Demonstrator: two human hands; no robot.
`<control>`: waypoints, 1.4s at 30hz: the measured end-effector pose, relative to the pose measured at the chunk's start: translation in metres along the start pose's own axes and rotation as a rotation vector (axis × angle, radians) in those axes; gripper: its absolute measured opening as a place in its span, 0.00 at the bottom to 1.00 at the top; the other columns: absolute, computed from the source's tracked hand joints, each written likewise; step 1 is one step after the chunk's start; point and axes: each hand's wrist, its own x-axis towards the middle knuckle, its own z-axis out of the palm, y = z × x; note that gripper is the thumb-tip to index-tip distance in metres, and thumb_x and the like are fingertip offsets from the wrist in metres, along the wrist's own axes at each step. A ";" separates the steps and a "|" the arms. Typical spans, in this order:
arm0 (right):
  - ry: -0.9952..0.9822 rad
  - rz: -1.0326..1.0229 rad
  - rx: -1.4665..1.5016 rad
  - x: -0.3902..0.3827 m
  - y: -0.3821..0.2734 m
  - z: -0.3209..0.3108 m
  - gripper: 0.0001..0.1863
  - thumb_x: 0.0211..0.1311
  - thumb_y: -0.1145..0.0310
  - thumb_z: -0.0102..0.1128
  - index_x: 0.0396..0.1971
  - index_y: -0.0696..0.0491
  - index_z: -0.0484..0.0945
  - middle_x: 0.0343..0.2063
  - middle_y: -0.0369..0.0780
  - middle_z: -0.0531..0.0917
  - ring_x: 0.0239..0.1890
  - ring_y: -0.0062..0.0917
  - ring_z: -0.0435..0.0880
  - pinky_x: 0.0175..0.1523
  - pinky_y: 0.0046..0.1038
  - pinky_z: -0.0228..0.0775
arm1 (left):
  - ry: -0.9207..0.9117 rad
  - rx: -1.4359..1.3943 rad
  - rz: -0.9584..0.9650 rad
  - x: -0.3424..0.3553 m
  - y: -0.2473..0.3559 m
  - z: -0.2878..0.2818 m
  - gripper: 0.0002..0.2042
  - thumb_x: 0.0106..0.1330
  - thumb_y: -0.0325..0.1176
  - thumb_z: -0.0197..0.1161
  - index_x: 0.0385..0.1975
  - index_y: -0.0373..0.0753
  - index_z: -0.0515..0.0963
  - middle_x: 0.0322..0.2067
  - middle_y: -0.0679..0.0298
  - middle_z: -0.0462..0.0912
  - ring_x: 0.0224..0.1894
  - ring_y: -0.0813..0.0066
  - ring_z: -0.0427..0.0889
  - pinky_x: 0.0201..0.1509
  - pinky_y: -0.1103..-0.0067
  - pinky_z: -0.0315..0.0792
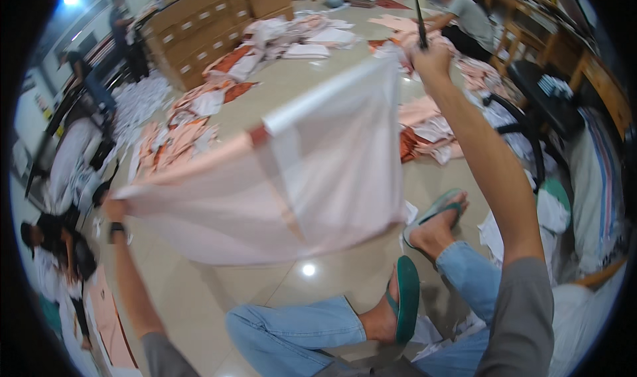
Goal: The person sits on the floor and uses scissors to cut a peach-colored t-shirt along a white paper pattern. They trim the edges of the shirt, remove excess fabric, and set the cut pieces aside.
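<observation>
A pale pink and white cloth (219, 204) hangs stretched in the air between my two hands, a little blurred, with a short rust-coloured strip on its upper edge. My left hand (114, 208), at the far left, is closed on one end of it. High on the right, my right hand (432, 60) is closed near the cloth's other top corner. Closed scissors (421, 22), dark and pointed, stick upward out of that same hand; their handles are hidden in the fingers. Below the cloth are my legs in light blue jeans and my feet in green flip-flops (408, 297).
Stacked cardboard boxes (192, 39) stand at the back left. Piles of pink, white and rust cloth (424, 131) lie around the tiled floor. A black chair (541, 92) and a white woven sack (594, 178) are at the right. Several people work nearby, one sitting at the back right (471, 22).
</observation>
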 end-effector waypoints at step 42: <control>-0.750 0.421 0.129 -0.300 0.089 -0.100 0.18 0.62 0.71 0.73 0.46 0.66 0.79 0.30 0.43 0.90 0.30 0.22 0.87 0.34 0.25 0.76 | -1.205 -0.479 -0.255 -0.420 0.230 -0.132 0.45 0.57 0.54 0.74 0.67 0.26 0.67 0.63 0.36 0.74 0.66 0.42 0.75 0.68 0.61 0.72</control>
